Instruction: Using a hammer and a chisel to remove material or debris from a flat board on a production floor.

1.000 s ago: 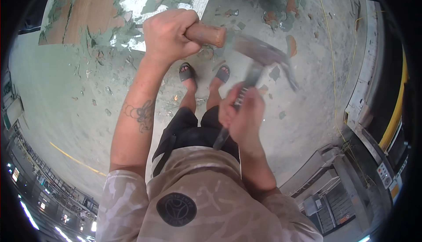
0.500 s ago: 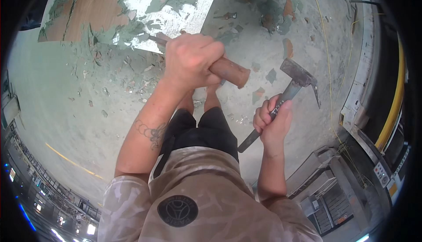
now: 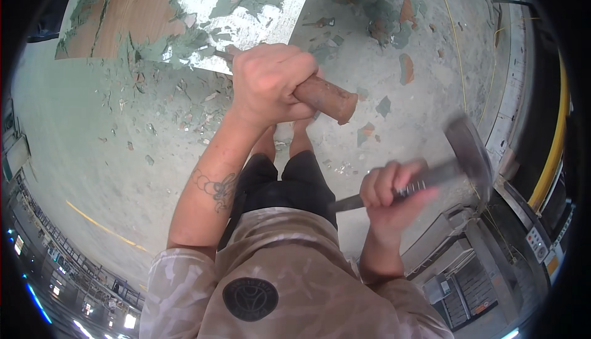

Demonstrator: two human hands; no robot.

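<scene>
My left hand (image 3: 271, 83) is wrapped round the thick brown handle of a chisel (image 3: 330, 99). Its thin metal blade comes out on the far side of the fist, over the near edge of a large panel (image 3: 274, 30). Whether the blade tip touches the panel I cannot tell. The panel is part wood-brown and part bright silvery, with torn green-grey layers on it. To the right, my right hand (image 3: 394, 197) grips the dark handle of a hammer (image 3: 469, 154). The hammer's head is blurred by motion and apart from the chisel.
Green and brown flakes (image 3: 406, 68) lie scattered over the concrete floor (image 3: 111, 185). A thin yellow cord (image 3: 458, 43) runs along the floor at the right. Beyond it stands machinery with a yellow rail (image 3: 557, 148), and a grey metal unit (image 3: 462, 277) is at the lower right.
The hammer has swung to the right and nearer my body, away from the chisel, its head tilting outward. My left hand and the chisel have shifted only slightly.
</scene>
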